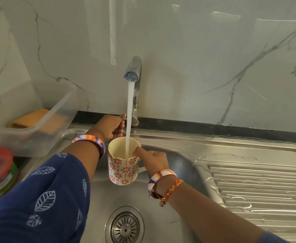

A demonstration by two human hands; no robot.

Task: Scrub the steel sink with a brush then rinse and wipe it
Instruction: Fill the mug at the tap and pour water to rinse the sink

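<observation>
Head view: steel sink [170, 213] is seen wet, drainboard at right. Tap [133, 71] is running into a flowered mug [122, 165], held upright over the basin by its handle in the closed right hand [156, 160]. Left hand [113, 126] is curled near the tap base, its grip unclear.

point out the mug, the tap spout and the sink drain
mug [123, 171]: head view, on its flower-patterned side wall
tap spout [132, 71]: head view, on the steel outlet end
sink drain [125, 228]: head view, on the strainer's middle
</observation>
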